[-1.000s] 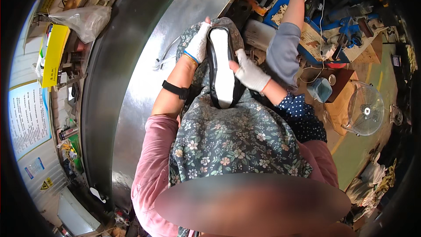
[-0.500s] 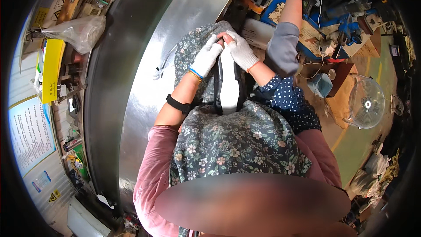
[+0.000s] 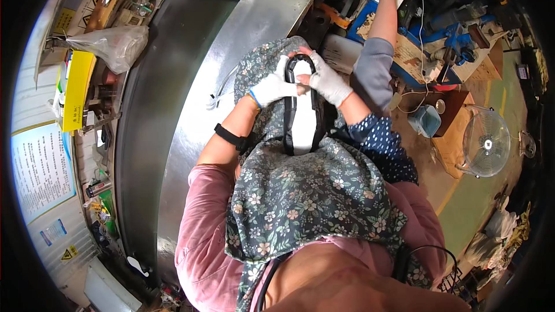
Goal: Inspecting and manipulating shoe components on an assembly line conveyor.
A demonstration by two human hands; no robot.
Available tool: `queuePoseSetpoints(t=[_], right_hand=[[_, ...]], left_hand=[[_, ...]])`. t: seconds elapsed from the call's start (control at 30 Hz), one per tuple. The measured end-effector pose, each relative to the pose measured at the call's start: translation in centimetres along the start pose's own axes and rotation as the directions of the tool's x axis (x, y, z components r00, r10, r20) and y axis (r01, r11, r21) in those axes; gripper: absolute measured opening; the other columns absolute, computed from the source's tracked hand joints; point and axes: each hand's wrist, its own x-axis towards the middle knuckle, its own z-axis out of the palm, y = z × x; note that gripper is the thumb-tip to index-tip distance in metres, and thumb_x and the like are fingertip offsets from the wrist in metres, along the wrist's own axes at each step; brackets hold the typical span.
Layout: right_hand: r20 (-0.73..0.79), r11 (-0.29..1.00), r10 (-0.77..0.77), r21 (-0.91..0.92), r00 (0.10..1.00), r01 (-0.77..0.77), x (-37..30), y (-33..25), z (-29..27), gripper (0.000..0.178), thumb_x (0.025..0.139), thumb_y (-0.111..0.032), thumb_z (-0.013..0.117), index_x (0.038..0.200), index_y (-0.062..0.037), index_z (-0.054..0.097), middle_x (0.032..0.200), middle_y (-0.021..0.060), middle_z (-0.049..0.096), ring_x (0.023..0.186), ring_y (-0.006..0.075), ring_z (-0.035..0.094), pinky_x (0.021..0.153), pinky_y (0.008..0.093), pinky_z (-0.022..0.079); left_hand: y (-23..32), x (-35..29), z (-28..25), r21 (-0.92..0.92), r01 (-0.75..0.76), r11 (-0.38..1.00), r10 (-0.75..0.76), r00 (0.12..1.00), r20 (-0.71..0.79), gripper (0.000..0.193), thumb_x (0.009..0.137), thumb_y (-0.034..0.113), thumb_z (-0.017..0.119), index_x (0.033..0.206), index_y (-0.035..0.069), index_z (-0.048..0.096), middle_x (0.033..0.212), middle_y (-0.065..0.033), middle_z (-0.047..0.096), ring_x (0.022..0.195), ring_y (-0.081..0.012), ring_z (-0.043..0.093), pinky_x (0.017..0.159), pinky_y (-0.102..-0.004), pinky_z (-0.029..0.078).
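A black shoe upper with a flat white underside [image 3: 303,121] is clasped on the worker's lap.

It lies underside up, lengthwise over a dark, flower-printed cloth apron [image 3: 312,193]. The left hand [image 3: 275,86], in a white knitted glove, has its grip partly closed round the left edge near the far end, thumb over the white. Opposite, the white-gloved right hand [image 3: 329,82] curls its grip round the right edge likewise; I can't make out the fingertips underneath.
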Motion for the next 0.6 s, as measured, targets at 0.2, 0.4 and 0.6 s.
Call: queuePoseSetpoints(t=[0.2,0.4,0.6], right_hand=[[0.367,0.505,-0.375,-0.689,0.851,0.520,-3.7,-2.4,8.5,0.098,0.065,-0.031,0.086,0.145,-0.0024,0.037,0.152,0.0284,0.028,0.145,0.0397,0.023,0.118,0.0414,0.026],[0.491,0.737,-0.256,-0.458,0.833,0.497,-4.5,-2.0,5.6,0.044,0.080,-0.019,0.076,0.121,-0.0049,0.066,0.124,0.0164,0.065,0.113,0.0276,0.064,0.099,0.0328,0.049],[-0.270,0.953,-0.070,-0.302,0.960,-0.015,-7.2,2.0,-5.4,0.030,0.090,-0.008,0.064,0.118,0.0016,0.063,0.108,0.0083,0.069,0.101,0.0142,0.064,0.088,0.0290,0.051]], left_hand=[[2.7,-5.5,-7.4,-0.705,0.264,0.658,-0.280,0.955,0.097,0.056,0.099,0.045,0.053,0.134,0.001,0.052,0.124,-0.0181,0.062,0.111,-0.0232,0.062,0.096,-0.0383,0.051],[3.6,-15.6,-9.1,-0.698,0.421,0.580,-0.433,0.884,0.173,0.056,0.089,0.036,0.066,0.123,-0.007,0.058,0.117,-0.0204,0.065,0.104,-0.0251,0.067,0.089,-0.0352,0.056],[6.9,-16.9,-10.6,-0.515,0.129,0.847,-0.359,0.854,-0.376,0.054,0.081,0.031,0.071,0.121,-0.004,0.061,0.117,-0.0185,0.065,0.105,-0.0265,0.065,0.094,-0.0359,0.052]])
